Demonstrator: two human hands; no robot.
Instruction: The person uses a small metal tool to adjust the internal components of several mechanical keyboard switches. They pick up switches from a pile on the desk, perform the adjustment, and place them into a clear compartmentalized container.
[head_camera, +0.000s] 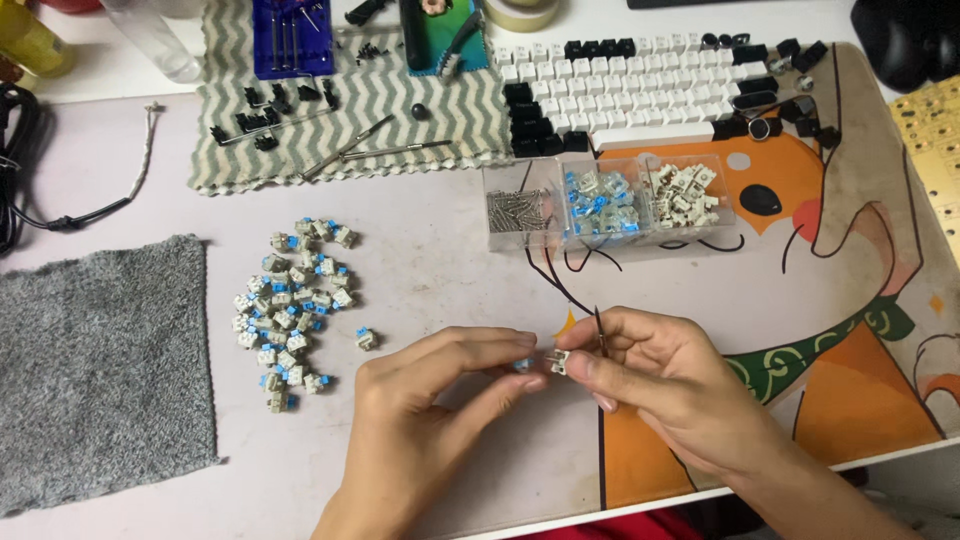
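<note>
My left hand and my right hand meet near the desk's front edge. Between their fingertips is a small keyboard switch, white-grey with a blue part showing on its left side. My left thumb and forefinger pinch its blue side. My right hand pinches its white side and also holds thin metal tweezers, tips pointing up. A pile of several blue-stemmed switches lies to the left, one loose switch beside it.
A clear three-part box holds springs, blue stems and white housings. Behind it lie rows of white and black keycaps. A zigzag cloth carries tools and small black parts. A grey towel lies at left.
</note>
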